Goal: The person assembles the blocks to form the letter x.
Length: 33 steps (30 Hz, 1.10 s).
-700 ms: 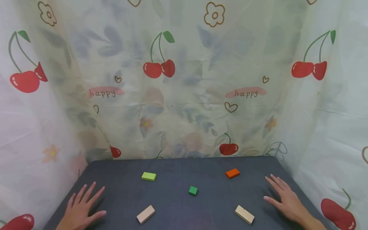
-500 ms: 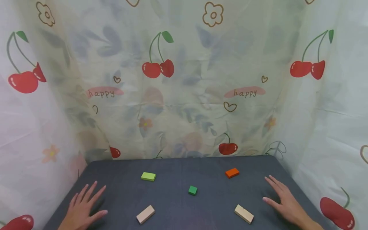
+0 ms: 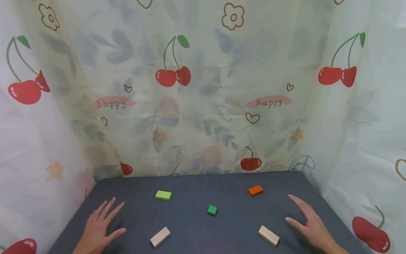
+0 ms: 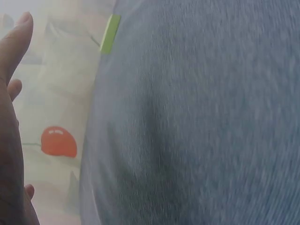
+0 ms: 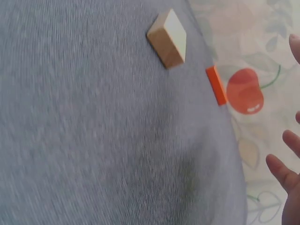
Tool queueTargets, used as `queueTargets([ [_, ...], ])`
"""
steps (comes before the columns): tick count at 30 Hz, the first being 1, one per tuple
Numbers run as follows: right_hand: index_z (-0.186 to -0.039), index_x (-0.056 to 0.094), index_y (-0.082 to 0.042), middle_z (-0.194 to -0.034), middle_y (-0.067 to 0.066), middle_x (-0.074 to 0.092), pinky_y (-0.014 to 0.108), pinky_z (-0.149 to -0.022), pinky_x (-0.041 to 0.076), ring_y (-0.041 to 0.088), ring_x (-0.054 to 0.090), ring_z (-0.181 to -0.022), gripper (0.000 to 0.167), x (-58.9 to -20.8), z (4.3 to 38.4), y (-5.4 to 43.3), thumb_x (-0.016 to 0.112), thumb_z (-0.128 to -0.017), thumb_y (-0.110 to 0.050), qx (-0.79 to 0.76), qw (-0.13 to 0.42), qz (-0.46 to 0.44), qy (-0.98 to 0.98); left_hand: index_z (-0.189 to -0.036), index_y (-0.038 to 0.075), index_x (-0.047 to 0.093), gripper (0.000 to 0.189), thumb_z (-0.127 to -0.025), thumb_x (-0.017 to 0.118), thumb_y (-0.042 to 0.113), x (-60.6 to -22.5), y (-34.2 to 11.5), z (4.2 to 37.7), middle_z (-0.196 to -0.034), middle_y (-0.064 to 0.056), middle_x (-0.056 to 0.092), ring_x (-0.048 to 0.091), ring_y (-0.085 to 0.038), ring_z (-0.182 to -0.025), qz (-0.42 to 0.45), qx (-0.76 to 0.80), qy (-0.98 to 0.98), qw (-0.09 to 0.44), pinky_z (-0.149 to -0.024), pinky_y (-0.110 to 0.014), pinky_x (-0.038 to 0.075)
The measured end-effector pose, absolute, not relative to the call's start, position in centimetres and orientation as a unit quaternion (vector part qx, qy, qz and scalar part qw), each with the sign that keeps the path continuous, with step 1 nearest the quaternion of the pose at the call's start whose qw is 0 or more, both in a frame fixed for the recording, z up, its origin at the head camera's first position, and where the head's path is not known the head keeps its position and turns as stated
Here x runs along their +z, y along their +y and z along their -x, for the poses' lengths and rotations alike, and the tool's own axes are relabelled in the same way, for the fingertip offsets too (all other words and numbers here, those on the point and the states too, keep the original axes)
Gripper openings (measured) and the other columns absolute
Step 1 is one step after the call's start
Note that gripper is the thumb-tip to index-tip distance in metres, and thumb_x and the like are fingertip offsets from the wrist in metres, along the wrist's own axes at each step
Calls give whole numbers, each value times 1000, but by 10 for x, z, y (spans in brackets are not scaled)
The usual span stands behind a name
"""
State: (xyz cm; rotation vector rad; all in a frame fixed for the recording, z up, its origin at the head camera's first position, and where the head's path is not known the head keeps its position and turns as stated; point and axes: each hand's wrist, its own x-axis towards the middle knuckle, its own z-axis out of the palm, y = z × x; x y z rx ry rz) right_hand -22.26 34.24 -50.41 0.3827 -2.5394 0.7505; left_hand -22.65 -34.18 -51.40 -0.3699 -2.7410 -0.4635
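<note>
My left hand [image 3: 99,227] hovers over the left side of the dark table with its fingers spread and nothing in it. Nearest to it lies a pale pinkish wooden block [image 3: 160,237]. On the opposite side my right hand [image 3: 312,225] is held with fingers extended, holding nothing. A cream wooden block [image 3: 269,235] lies just to its left; the right wrist view shows this block [image 5: 168,40] too. Farther back are a lime green block [image 3: 163,195] and an orange-red block [image 3: 255,191]. Between them, closer to me, sits a small green block [image 3: 212,210].
The dark cloth-covered table [image 3: 196,187] has rounded back corners. A pale curtain [image 3: 203,102] printed with cherries and flowers hangs behind it and along both sides.
Both hands have moved inward, the left one to the right and the right one slightly to the left. The blocks stay where they lie; the head view has shifted a little.
</note>
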Motion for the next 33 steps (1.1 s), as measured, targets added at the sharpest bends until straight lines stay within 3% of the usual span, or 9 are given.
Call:
queueTargets([
  [3, -144, 48, -13, -137, 13, 52, 39, -78, 52, 14, 48, -113, 72, -502, 221, 337, 81, -81, -21, 273, 262, -142, -915, -151, 32, 36, 74, -86, 70, 47, -514, -336, 227, -155, -14, 27, 23, -45, -135, 142, -178, -956, 184, -94, -70, 18],
  [5, -141, 51, -13, -134, 12, 54, 28, -77, 51, 5, 49, -108, 69, -501, 221, 334, 82, -79, -18, 286, 280, -146, -905, -150, 30, 38, 73, -86, 70, 45, -514, -332, 228, -155, -14, 28, 23, -45, -135, 146, -187, -952, 192, -94, -70, 18],
  [10, -136, 55, -9, -128, 11, 58, 11, -78, 44, -1, 50, -105, 64, -497, 219, 323, 82, -79, -12, 326, 304, -145, -884, -147, 21, 44, 71, -86, 71, 46, -510, -319, 229, -154, -17, 29, 23, -47, -135, 140, -200, -951, 191, -94, -72, 18],
  [14, -134, 56, -6, -121, 11, 61, 11, -77, 44, -3, 50, -104, 59, -496, 218, 316, 81, -81, -12, 347, 306, -123, -878, -145, 19, 46, 70, -86, 70, 47, -506, -310, 229, -153, -18, 31, 25, -48, -134, 130, -212, -951, 186, -95, -72, 18],
  [23, -127, 62, -7, -109, 8, 66, 12, -75, 47, 2, 58, -97, 52, -491, 219, 300, 80, -79, -2, 383, 346, -108, -850, -143, 20, 50, 63, -87, 73, 38, -502, -289, 234, -146, -15, 43, 37, -42, -129, 143, -274, -922, 232, -93, -69, 24],
  [33, -123, 64, -6, -100, 8, 70, 14, -72, 48, 4, 62, -89, 51, -495, 223, 290, 80, -76, 5, 408, 362, -98, -832, -138, 12, 54, 52, -93, 67, 34, -494, -259, 238, -137, -13, 53, 47, -34, -125, 133, -365, -897, 211, -96, -62, 34],
])
